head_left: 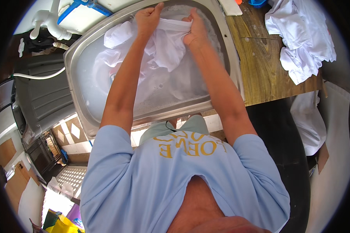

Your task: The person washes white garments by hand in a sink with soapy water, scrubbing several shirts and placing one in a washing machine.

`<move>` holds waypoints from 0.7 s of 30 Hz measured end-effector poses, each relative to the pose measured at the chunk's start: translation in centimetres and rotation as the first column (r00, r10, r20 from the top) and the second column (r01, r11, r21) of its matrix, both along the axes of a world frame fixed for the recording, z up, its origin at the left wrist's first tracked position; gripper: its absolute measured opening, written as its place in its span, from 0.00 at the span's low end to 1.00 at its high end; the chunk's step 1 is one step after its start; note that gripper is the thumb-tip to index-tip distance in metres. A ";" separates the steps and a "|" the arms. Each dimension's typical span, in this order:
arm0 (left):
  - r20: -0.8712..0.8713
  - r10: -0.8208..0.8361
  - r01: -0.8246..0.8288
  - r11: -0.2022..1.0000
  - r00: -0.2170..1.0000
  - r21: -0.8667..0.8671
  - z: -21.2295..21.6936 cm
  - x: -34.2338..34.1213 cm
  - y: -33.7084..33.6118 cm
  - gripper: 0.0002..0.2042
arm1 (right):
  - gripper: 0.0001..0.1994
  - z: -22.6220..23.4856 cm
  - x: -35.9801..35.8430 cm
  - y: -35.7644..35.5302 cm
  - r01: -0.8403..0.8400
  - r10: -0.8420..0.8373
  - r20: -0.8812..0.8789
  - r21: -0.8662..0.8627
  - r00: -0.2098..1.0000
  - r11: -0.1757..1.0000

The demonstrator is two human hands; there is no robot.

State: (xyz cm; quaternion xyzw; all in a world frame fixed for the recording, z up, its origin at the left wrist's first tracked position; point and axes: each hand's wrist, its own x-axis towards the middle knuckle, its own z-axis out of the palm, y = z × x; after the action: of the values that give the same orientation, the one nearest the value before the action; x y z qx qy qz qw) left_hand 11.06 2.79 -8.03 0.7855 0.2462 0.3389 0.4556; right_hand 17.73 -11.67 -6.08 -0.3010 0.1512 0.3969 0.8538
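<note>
Gripping: left hand (147, 19) and right hand (196, 29), both clenched on a white garment (165, 44) stretched between them, upper centre of the frame
Garment: hangs over cloudy water; more white cloth (116, 37) lies soaked just left
Basin: steel sink (79, 83); upper centre-left
Right: wooden counter (260, 66) bearing a heap of white clothes (303, 39)

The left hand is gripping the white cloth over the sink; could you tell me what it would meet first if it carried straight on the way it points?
Probably the far rim of the steel sink, just beyond the left hand and the white cloth; depth is hard to judge.
</note>
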 end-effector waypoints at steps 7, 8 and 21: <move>0.035 -0.101 0.104 0.838 0.994 -0.535 3.2 -4.2 -1.7 0.22 | 0.18 -0.4 0.4 0.0 0.059 -0.061 -0.017 -0.063 0.998 0.996; 0.060 -0.103 0.119 0.833 0.993 -0.541 3.0 -4.2 -1.6 0.22 | 0.18 -0.4 0.4 0.1 0.055 -0.056 -0.004 -0.068 0.998 0.996; -0.129 -0.253 0.193 0.915 0.959 -0.355 -0.2 -5.4 -0.9 0.15 | 0.15 -1.0 0.7 -0.4 0.028 0.273 0.501 -0.513 0.821 0.858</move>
State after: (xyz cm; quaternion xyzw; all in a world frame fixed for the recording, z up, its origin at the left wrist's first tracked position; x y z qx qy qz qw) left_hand 5.64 1.92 -8.22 0.7446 0.2479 0.1678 0.5967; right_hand 18.47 -12.07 -7.09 -0.6227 -0.0276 0.2949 0.7243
